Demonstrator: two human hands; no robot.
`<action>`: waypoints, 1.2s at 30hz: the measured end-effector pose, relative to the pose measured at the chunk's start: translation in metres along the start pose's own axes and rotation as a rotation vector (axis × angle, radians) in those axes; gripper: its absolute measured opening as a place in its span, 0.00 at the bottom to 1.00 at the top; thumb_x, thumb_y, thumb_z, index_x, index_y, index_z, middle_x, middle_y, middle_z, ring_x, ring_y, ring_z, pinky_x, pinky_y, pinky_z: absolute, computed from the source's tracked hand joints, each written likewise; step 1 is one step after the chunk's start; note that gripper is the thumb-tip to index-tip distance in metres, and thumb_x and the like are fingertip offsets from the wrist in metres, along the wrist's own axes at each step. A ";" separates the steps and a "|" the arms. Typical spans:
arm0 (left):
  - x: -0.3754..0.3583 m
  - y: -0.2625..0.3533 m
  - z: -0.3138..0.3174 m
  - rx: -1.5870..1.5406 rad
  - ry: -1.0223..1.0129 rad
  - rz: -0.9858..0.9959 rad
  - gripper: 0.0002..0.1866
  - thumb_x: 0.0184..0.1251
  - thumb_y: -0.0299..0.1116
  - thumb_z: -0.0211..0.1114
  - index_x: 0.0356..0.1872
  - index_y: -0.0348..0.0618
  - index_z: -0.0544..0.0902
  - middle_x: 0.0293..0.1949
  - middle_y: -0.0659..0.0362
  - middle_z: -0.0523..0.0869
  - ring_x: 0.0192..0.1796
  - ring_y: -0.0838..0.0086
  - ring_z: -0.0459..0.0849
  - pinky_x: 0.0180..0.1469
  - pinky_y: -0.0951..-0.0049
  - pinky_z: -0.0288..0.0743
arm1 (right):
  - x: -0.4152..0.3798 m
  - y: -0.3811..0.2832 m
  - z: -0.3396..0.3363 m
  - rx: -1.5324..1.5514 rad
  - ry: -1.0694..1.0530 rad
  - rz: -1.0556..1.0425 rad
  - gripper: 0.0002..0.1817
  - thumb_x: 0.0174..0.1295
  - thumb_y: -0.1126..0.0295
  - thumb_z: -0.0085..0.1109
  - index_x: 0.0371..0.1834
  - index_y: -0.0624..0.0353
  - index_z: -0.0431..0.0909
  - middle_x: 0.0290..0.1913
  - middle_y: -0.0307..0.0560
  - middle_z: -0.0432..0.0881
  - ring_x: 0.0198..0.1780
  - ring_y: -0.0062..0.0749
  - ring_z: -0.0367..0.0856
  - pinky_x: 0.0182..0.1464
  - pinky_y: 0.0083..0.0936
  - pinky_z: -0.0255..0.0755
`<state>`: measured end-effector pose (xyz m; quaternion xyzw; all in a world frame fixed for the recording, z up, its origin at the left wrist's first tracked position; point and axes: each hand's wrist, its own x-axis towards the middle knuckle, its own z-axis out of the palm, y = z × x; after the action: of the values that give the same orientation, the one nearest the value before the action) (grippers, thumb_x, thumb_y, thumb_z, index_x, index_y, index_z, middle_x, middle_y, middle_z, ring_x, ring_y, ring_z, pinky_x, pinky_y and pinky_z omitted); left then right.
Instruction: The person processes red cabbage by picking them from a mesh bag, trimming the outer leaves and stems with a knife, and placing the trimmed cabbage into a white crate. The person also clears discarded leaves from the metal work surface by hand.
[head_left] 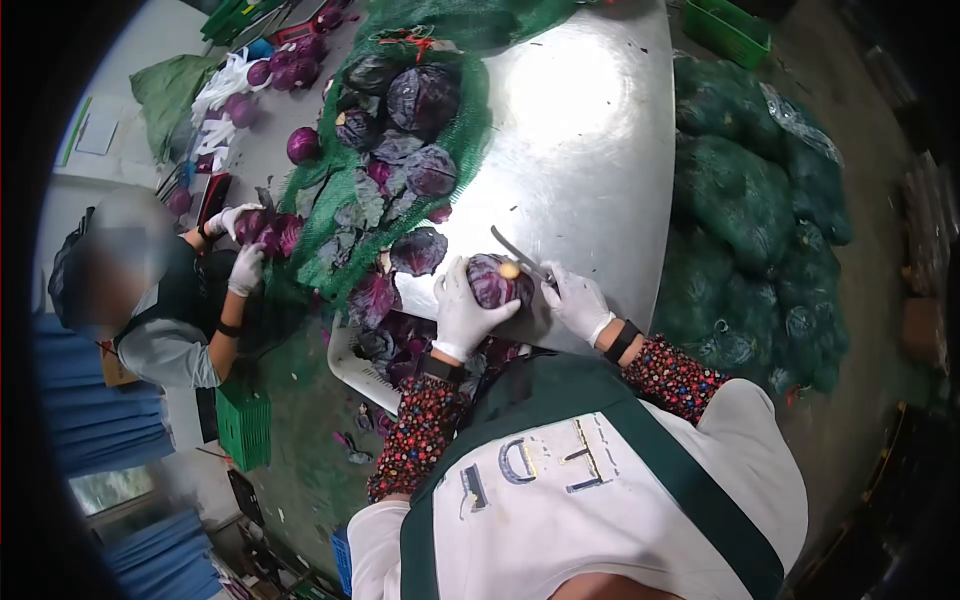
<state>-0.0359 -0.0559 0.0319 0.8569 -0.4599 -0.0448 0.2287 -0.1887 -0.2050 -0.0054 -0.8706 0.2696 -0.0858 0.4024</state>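
In white gloves, my left hand (462, 312) grips a red cabbage (494, 283) near the front edge of the metal table (600, 190). The cabbage's pale cut stem faces my right side. My right hand (577, 305) is closed on the handle of a knife (514, 247), whose curved blade points up and left, close beside the cabbage. A loose purple outer leaf (419, 250) lies left of the cabbage. Beyond it, a green mesh bag (474, 110) spills several red cabbages (424, 98) and leaves over the tabletop.
Below the table edge stands a white crate (352, 365) with trimmed leaves. At left, a co-worker in white gloves (246, 268) handles cabbages. Filled green mesh sacks (735, 200) are stacked at right, near a green basket (728, 32). Green crates (243, 425) stand on the floor.
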 end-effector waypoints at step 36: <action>0.070 0.014 0.024 0.153 -0.449 0.124 0.61 0.29 0.59 0.81 0.64 0.29 0.64 0.54 0.42 0.76 0.53 0.53 0.80 0.55 0.62 0.76 | 0.079 0.037 0.024 -0.519 -0.220 -0.009 0.13 0.64 0.67 0.47 0.38 0.60 0.81 0.37 0.58 0.85 0.41 0.51 0.85 0.44 0.44 0.79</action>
<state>-0.0139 -0.1274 0.0260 0.8103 -0.5531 -0.1850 0.0575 -0.1277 -0.2513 -0.0541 -0.9498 0.2335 0.0795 0.1923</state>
